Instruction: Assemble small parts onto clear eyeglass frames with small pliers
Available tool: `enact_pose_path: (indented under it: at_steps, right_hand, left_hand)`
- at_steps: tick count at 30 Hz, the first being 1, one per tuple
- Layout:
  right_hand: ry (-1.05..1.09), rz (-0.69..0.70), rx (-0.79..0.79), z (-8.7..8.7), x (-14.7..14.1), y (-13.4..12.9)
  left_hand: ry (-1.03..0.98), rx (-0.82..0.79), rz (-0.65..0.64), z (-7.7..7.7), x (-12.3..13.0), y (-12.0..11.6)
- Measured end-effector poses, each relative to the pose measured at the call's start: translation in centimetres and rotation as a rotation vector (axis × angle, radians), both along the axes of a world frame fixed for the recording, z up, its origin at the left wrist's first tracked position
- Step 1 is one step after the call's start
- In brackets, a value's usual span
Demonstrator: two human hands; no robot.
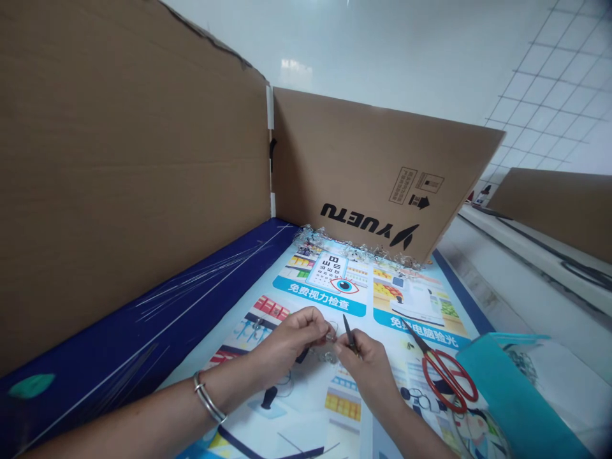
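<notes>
Two hands work close together: the left hand (291, 341) pinches a small clear plastic piece (329, 336) steady, while the right hand (366, 366) grips a pointed tool (350, 335) beside it, above a printed poster (315, 288).

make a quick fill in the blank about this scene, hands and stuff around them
The metal bangle sits on the ____ wrist.
The right hand pinches a slim dark tool, and the scissors lying beside it have ____ handles.
The cardboard panel beyond the hands is printed with the word ____.
The printed sheet under the hands shows an eye-test ____.

Missing words: left; red; YUETU; chart
</notes>
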State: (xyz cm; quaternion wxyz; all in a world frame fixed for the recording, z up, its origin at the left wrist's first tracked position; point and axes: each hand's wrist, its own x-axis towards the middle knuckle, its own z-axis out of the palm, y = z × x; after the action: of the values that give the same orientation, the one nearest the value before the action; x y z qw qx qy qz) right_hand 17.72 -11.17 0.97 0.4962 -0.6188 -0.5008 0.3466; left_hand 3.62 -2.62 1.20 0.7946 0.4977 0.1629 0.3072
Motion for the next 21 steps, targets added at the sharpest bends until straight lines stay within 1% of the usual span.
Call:
enact_pose_path:
  at_steps: [4, 7, 12, 15, 21]
  right_hand:
    - [-0.018, -0.005, 0.001, 0.28, -0.05, -0.01]
    - [-0.025, -0.005, 0.0, 0.12, -0.08, 0.02]
    - [-0.03, 0.001, -0.009, -0.36, -0.02, 0.05]
    - [-0.055, -0.011, -0.02, -0.22, -0.01, 0.04]
    - [-0.146, -0.032, -0.014, 0.26, 0.05, 0.03]
  left_hand:
    - [0.008, 0.065, -0.007, -0.13, -0.19, 0.19]
    - [0.026, 0.088, -0.009, -0.27, -0.24, 0.26]
    - [0.01, 0.047, -0.018, -0.21, 0.01, 0.01]
    - [0.006, 0.03, -0.011, -0.07, 0.07, -0.08]
    - [0.033, 0.074, -0.02, 0.17, -0.16, 0.03]
